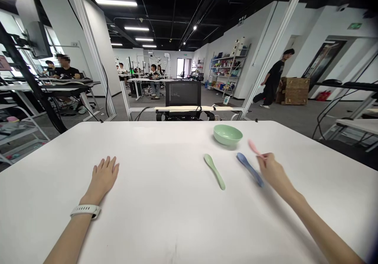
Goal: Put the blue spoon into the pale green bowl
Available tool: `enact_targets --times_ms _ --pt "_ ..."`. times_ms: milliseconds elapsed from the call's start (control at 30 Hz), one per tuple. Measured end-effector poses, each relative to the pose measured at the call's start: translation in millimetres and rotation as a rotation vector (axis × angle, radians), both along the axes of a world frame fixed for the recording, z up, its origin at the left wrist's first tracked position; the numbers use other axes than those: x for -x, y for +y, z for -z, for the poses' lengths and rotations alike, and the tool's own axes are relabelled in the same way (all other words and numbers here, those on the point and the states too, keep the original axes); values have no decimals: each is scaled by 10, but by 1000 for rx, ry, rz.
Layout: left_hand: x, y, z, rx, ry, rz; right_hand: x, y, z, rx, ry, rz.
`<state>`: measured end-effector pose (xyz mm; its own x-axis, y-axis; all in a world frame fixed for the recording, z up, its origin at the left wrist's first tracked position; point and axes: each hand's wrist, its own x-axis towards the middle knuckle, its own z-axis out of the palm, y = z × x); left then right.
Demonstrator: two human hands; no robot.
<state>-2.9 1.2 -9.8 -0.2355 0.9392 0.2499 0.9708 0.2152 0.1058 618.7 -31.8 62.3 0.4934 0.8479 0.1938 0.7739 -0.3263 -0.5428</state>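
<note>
My right hand (pixel 271 170) is closed on the handle of a pink spoon (pixel 254 147), whose bowl end points away to the upper left above the table. Just left of that hand lies a blue spoon (pixel 249 169), slanting across the white tabletop. A green spoon (pixel 215 171) rests farther left at a similar slant. Behind the spoons stands a light green bowl (pixel 227 134), upright; its inside shows only in part. On the left side of the table, my left hand (pixel 104 176) lies flat with fingers stretched out, holding nothing, a white band on its wrist.
The white table (pixel 165 216) spans the foreground. Past its far edge stand a black office chair (pixel 183 94) and a metal frame (pixel 189 109). A person (pixel 276 79) walks at the right near a wooden crate (pixel 295 91). Other people sit at desks behind.
</note>
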Motion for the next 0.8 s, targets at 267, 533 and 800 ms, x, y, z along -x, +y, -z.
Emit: enact_targets --times_ms 267,533,800 --pt "27 15 10 -6 -6 8 1273 -217 138 181 110 -396" --pt "-9 11 -16 -3 -20 10 564 -56 3 -74 65 -221" --pt "-6 5 -25 27 -30 16 -690 -101 49 -75 -45 159"
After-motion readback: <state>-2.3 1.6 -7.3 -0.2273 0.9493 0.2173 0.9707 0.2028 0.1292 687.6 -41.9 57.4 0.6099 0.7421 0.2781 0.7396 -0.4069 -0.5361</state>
